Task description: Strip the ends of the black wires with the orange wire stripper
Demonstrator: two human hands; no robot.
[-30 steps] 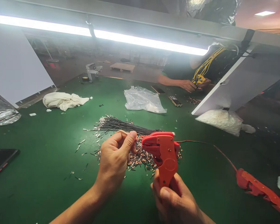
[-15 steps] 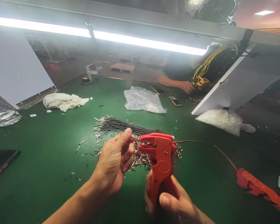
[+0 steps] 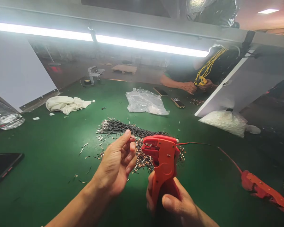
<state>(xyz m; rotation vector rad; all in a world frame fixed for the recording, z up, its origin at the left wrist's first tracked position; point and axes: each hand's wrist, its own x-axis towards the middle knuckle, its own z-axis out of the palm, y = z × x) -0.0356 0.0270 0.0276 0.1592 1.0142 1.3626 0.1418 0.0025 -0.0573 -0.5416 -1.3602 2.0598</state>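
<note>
My right hand (image 3: 180, 206) is wrapped round the handles of a red wire stripper (image 3: 167, 157), held upright with its jaws facing left. My left hand (image 3: 115, 162) pinches a thin wire (image 3: 132, 137) between thumb and index finger, just left of those jaws. Whether the wire's end sits inside the jaws is too small to tell. Behind and below lie a bundle of black wires (image 3: 123, 127) with bright metal ends and a heap of wire scraps (image 3: 143, 160). A thin red cord (image 3: 198, 143) runs from the stripper's back towards a second red stripper (image 3: 265, 189) on the right.
On the green table (image 3: 61, 173) lie a clear plastic bag (image 3: 146, 102), a white cloth (image 3: 67, 104), two phones (image 3: 178, 102) and a dark device (image 3: 4, 168) at left. A filled bag (image 3: 227, 122) rests by a white panel (image 3: 246, 82). Opposite, a co-worker's hands (image 3: 189, 87) hold a yellow tool.
My left hand has drawn slightly left, away from the stripper's jaws, still pinching the wire. The whole view has shifted a little; the right hand keeps its hold.
</note>
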